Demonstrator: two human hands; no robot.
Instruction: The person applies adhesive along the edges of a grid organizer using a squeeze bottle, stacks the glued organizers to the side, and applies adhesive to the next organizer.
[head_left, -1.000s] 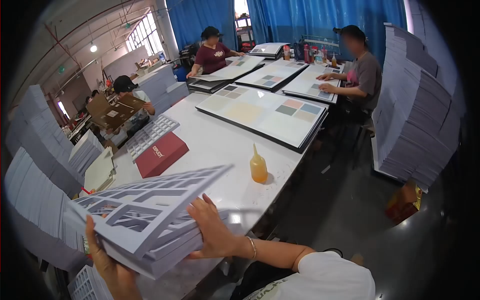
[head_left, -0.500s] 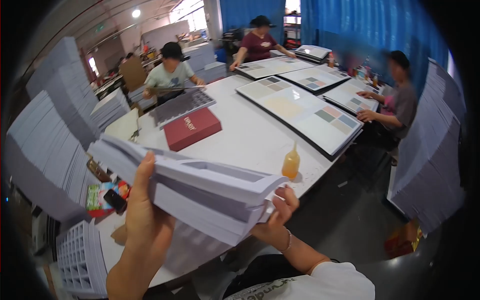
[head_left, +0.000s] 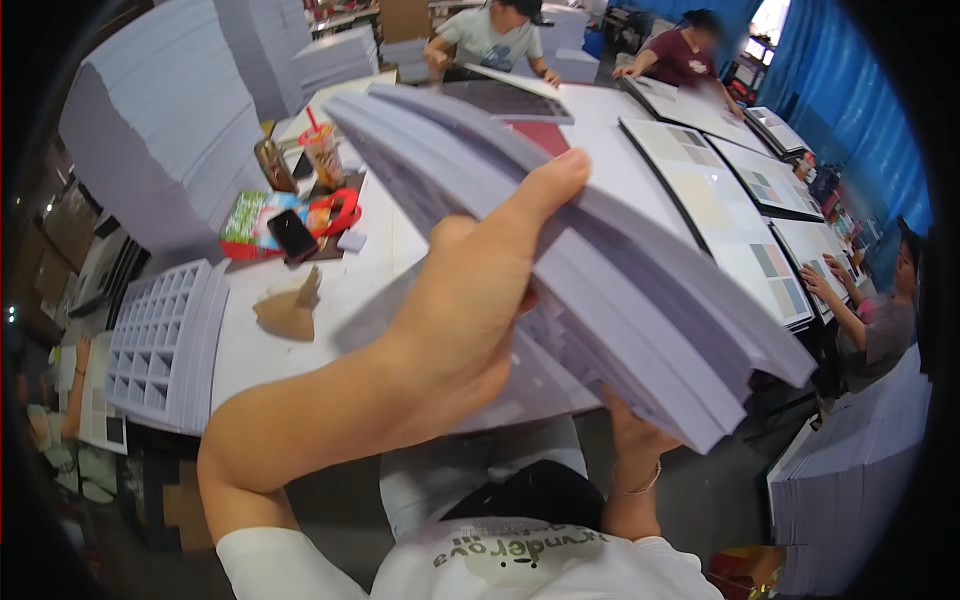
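A thick stack of pale grey-white board sheets [head_left: 650,340] is held up, tilted, above the near edge of the table, its layers fanned apart at the right end. My left hand [head_left: 475,270] is closed on its near side, thumb pressed over the upper edge. Under the lower right part of the stack is my right hand [head_left: 632,435], a bracelet on its wrist; its fingers are mostly hidden behind the sheets. Behind the stack, a dark red box [head_left: 540,136] is largely covered. A torn piece of brown cardboard [head_left: 290,308] lies left of my left hand.
White grid panels [head_left: 150,340] stand stacked at the left. A phone [head_left: 292,236], a drink cup [head_left: 322,155] and a colourful packet [head_left: 243,222] lie nearby. Tall sheet stacks [head_left: 165,120] rise behind. Swatch boards [head_left: 700,190] cover the right side, with several people around the table.
The stack has swung to a steeper tilt, its right end lower and further right. Both hands moved right with it. The view has turned left and down.
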